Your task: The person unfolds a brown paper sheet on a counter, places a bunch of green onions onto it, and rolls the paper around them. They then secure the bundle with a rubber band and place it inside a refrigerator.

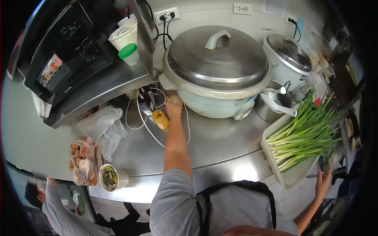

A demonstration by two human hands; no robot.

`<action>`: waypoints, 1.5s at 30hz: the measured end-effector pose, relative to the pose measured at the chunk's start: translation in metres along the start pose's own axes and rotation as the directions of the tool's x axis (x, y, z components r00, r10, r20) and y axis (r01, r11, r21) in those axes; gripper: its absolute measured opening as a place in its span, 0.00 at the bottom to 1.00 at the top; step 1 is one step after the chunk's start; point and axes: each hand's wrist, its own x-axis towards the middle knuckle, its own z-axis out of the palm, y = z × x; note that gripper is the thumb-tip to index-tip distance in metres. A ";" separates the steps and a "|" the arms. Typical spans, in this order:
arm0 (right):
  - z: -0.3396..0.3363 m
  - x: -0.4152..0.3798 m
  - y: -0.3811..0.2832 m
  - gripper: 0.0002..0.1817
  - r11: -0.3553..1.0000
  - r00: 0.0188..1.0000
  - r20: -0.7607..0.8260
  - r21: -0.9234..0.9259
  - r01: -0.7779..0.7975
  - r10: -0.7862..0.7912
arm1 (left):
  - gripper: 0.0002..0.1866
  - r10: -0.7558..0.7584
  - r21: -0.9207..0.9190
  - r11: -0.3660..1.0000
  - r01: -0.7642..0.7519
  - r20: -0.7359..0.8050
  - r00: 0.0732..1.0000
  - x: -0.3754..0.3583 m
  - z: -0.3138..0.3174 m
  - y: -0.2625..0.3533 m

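At cooker base point(208, 103): left hand point(173, 105) outstretched, touching.

Big cooker point(217, 70) far centre on the tabletop point(212, 141), smaller cooker point(289, 59) to its right, basket point(293, 177) of scallions point(305, 135) near right, jar point(160, 119) left of the big cooker, bowl point(109, 177) at the near-left edge.
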 end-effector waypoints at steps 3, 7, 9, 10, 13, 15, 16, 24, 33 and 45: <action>0.023 0.010 -0.052 0.30 0.975 0.984 0.077 0.168 0.144 -0.158 | 0.40 -0.033 0.068 0.997 0.034 -0.024 0.999 0.001 -0.004 0.006; 0.040 0.014 -0.111 0.31 0.914 0.905 0.215 0.264 0.308 -0.367 | 0.37 -0.017 -0.092 0.996 0.014 -0.026 1.000 -0.010 -0.016 0.005; 0.044 0.008 -0.145 0.32 0.884 0.854 0.262 0.269 0.383 -0.450 | 0.38 -0.019 -0.149 0.989 0.019 -0.002 1.000 -0.019 -0.017 -0.002; 0.046 0.008 -0.152 0.31 0.853 0.810 0.285 0.279 0.442 -0.513 | 0.38 -0.018 -0.177 0.984 0.019 0.008 1.000 -0.027 -0.021 -0.003; 0.055 0.003 -0.173 0.29 0.746 0.684 0.311 0.377 0.549 -0.660 | 0.38 0.041 -0.196 0.980 -0.040 -0.003 0.999 -0.031 -0.009 -0.024; 0.056 0.001 -0.183 0.28 0.693 0.591 0.362 0.393 0.605 -0.721 | 0.40 0.057 -0.191 0.980 -0.056 -0.002 0.998 -0.042 -0.013 -0.024; 0.057 0.003 -0.191 0.27 0.653 0.537 0.372 0.405 0.640 -0.757 | 0.42 0.058 -0.193 0.980 -0.056 0.005 0.998 -0.047 -0.014 -0.022; 0.047 0.000 -0.298 0.25 0.194 0.014 0.383 0.436 0.879 -0.924 | 0.45 0.322 -0.366 0.890 -0.273 0.081 0.943 -0.046 -0.002 -0.043; 0.063 -0.083 -0.343 0.28 -0.080 -0.408 0.416 0.614 0.785 -0.813 | 0.30 0.207 -0.101 0.975 -0.199 0.078 0.975 -0.030 -0.028 -0.038; 0.076 -0.070 -0.270 0.33 0.519 -0.141 0.669 0.676 0.523 -0.730 | 0.15 0.313 0.035 0.950 -0.312 -0.142 0.939 -0.044 -0.040 -0.010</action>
